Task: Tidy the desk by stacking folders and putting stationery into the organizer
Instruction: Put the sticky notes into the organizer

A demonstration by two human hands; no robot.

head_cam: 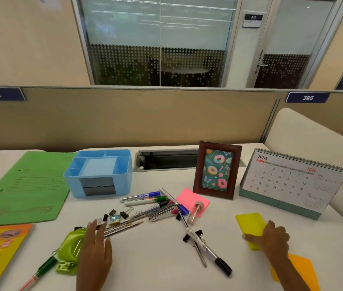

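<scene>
1. Green folder (25,185) lies flat, far left.
2. Blue organizer (99,173) stands just right of it.
3. Left hand (94,246), near centre: fingers straight, close together, tips at the pencils (124,226).
4. Right hand (271,240), near right: fingers curled over the yellow note pad (250,224).
5. Markers (143,199) lie heaped between.

A green folder (25,185) lies flat far left, touching the blue organizer (99,173). Markers (145,199), pencils (128,225) and clips (124,214) lie scattered mid-desk; yellow notes (250,224) lie near right.
</scene>
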